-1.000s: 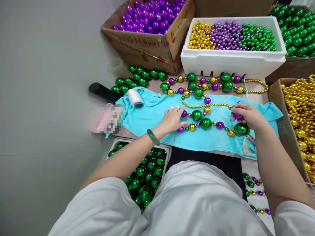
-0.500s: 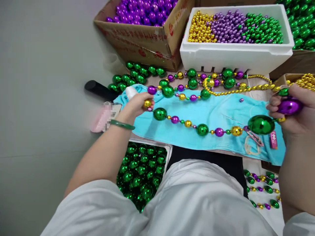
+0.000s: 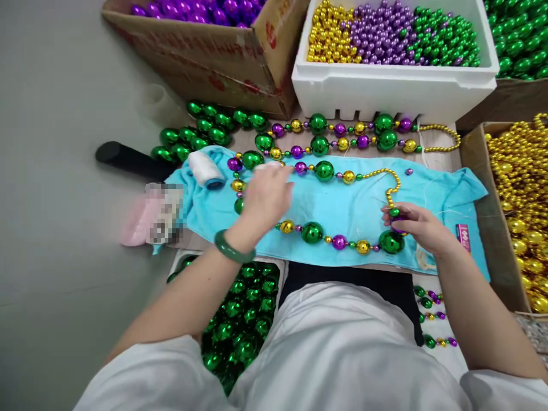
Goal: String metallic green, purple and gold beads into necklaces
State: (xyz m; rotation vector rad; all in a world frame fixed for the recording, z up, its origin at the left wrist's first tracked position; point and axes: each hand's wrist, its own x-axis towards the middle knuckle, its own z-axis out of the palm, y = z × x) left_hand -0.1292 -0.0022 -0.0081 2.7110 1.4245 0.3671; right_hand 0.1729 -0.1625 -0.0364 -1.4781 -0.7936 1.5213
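Observation:
A strand of green, purple and gold beads (image 3: 325,171) lies in a loop on a turquoise towel (image 3: 351,200). My left hand (image 3: 265,197), blurred by motion, rests over the strand's left bend near a purple and a green bead. My right hand (image 3: 413,225) pinches the strand at its right end beside a large green bead (image 3: 391,242), fingers closed on a purple bead. A green bangle (image 3: 231,248) circles my left wrist.
A white spool of thread (image 3: 205,169) lies on the towel's left end. More strands (image 3: 342,134) lie behind. A white foam box (image 3: 394,85) of mixed beads, cardboard boxes of purple (image 3: 205,51) and gold beads (image 3: 518,200), and a tray of green beads (image 3: 240,314) surround the towel.
The strand was lifted and stretched between both hands half a second ago; now it lies laid out in a loop on the towel, and both hands have come down and inward.

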